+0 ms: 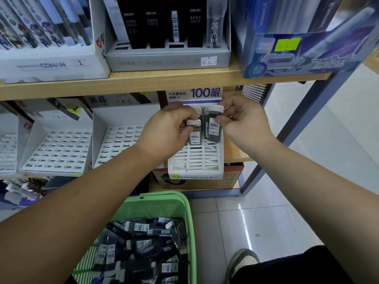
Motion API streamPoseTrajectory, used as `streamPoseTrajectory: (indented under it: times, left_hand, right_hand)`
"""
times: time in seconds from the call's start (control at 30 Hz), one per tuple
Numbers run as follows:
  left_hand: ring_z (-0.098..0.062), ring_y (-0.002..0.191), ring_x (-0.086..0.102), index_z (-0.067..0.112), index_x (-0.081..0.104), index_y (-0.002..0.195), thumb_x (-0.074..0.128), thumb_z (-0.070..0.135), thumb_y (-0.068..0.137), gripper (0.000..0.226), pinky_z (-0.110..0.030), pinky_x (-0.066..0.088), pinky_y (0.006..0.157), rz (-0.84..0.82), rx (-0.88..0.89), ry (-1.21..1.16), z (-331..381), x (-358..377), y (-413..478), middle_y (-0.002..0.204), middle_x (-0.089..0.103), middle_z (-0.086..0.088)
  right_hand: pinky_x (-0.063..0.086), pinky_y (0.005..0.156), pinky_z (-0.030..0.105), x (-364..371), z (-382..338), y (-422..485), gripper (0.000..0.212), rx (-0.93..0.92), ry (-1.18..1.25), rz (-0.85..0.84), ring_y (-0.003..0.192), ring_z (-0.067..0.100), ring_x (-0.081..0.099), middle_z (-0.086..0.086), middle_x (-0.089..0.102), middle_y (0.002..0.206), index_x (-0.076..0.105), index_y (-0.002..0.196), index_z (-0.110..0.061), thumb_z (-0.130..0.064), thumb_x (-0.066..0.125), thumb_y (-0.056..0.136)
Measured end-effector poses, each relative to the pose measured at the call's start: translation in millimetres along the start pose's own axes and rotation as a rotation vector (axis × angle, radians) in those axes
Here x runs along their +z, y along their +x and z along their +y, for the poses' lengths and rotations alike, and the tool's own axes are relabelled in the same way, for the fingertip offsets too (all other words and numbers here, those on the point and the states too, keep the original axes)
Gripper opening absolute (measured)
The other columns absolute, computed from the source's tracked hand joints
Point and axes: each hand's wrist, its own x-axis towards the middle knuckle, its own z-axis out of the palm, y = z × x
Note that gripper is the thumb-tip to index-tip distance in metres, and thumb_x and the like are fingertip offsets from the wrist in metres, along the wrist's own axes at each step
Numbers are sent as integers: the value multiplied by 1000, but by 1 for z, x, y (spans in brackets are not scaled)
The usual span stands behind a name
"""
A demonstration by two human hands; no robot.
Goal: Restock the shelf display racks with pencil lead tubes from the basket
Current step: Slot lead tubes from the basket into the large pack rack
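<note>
Reaching to the lower shelf, the person's left hand [164, 128] curls its fingers round the white cap of a dark, flat pencil lead tube with a blue "100" label [194, 135]. The right hand [244, 117] pinches the white cap of a second, matching tube [213, 128] between thumb and bent fingers. Both tubes stand roughly upright and side by side over the back rows of a white slotted cardboard display rack [194, 163]. Whether their lower ends sit in slots or hang just above them cannot be told. Most of the left fingertips are hidden behind the back of that hand, and both hands cover the rack's rear rows, where only slivers of other caps show. A blue-and-white header card printed "100" [205, 93] rises behind the rack, its lower part masked by the knuckles. Below, on the pale tiled floor [276, 201], stands a green perforated plastic basket [185, 203], cut off by the bottom edge, holding a jumbled heap of loose lead tubes [143, 247] lying at all angles. Left of the rack sit two more white slotted trays [59, 150], one running out of view. Small print on the labels is too blurred to read.
</note>
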Motion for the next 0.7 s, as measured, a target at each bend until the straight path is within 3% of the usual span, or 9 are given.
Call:
streamPoseTrajectory:
  times: [0.13, 0.33, 0.5, 0.6, 0.7]
  left_hand:
    - [-10, 76, 55, 17, 74, 109, 79, 13, 85, 25, -31, 55, 74, 20, 31, 88, -2, -11, 1, 108, 61, 4]
    - [-5, 70, 56, 24, 68, 85, 78, 21, 84, 11, -30, 50, 64, -22, -130, 115, -4, -27, -27, 78, 62, 10]
    - [-1, 73, 59, 25, 69, 90, 79, 22, 83, 13, -12, 41, 62, -75, -290, 70, -12, -21, -40, 82, 66, 10]
    - [-3, 72, 60, 25, 68, 90, 80, 21, 82, 15, -18, 45, 63, -73, -334, 45, -14, -17, -43, 81, 66, 10]
    - [-4, 73, 61, 27, 65, 88, 81, 22, 81, 19, -20, 46, 63, -74, -377, 38, -16, -14, -45, 78, 65, 9]
  right_hand:
    - [60, 78, 44, 1, -1, -2, 25, -69, -47, -16, 78, 21, 68, -6, 68, 79, 69, 93, -33, -10, 75, 85]
    - [60, 81, 43, 5, -3, 0, 26, -55, -28, -42, 79, 21, 68, -5, 69, 78, 69, 89, -30, -5, 76, 85]
    - [60, 81, 44, 6, -5, 0, 26, -43, -38, -47, 82, 22, 68, -3, 70, 81, 70, 88, -33, -8, 76, 84]
    - [60, 80, 45, 7, -7, 2, 29, -68, -59, -11, 79, 20, 67, -9, 67, 78, 67, 83, -38, -10, 77, 81]
    - [60, 79, 42, 8, -7, 0, 28, -54, -79, -45, 78, 22, 69, -1, 72, 77, 67, 84, -33, -7, 77, 84]
